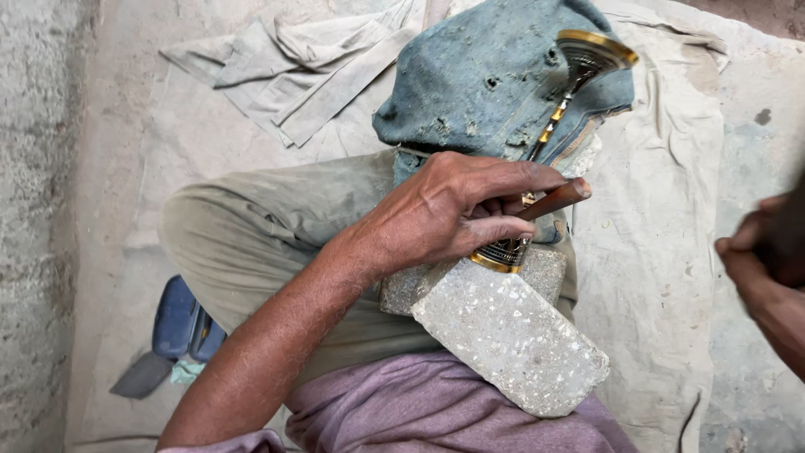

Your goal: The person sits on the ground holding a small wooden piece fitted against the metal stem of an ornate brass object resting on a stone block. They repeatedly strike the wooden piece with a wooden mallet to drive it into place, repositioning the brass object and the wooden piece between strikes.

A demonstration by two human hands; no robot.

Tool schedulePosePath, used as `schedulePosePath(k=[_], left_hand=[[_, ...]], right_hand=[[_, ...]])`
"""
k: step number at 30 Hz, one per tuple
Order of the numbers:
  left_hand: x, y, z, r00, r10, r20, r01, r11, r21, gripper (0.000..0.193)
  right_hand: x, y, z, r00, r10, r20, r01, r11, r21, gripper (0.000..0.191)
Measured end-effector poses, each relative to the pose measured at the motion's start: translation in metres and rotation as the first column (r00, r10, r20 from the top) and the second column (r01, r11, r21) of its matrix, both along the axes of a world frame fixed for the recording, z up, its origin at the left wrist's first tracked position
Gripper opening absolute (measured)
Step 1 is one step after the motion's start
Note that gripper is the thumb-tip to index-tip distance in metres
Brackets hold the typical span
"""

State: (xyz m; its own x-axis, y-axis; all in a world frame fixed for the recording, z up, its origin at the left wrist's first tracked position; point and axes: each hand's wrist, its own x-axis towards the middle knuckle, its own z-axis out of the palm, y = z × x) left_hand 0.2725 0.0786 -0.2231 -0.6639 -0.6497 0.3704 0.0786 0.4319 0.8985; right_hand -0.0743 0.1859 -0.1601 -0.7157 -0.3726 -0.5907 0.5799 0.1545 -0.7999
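L hand (457, 214) clenched round brass goblet (549, 126) stem w/ a brown rod (558, 200) (goblet base under fingers, bowl up-right on blue cloth (478, 75)). Stone block (507, 335) just below. R hand (767, 260) blurred, well apart; grip can't tell.

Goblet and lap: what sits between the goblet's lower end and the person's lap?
Head view: a speckled stone block lies across the lap, and the brass goblet, gripped by the left hand, rests its lower end on it.
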Motion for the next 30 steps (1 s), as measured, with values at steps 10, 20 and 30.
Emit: schedulePosePath(k=[10,20,30], left_hand=[[0.004,0.003,-0.004,0.999,0.028,-0.033,-0.03,0.997,-0.077,0.052],[-0.01,0.003,0.013,0.989,0.031,0.141,-0.045,0.995,0.093,0.058],[-0.007,0.0,0.007,0.995,0.02,0.093,-0.026,0.997,0.069,0.058]], right_hand=[[-0.031,0.04,-0.015,-0.429,0.81,-0.399,-0.329,0.271,0.905,0.009],[-0.03,0.025,-0.018,-0.423,0.822,-0.38,-0.271,0.285,0.919,0.021],[-0.035,0.029,-0.031,-0.349,0.853,-0.388,-0.331,0.275,0.903,0.019]])
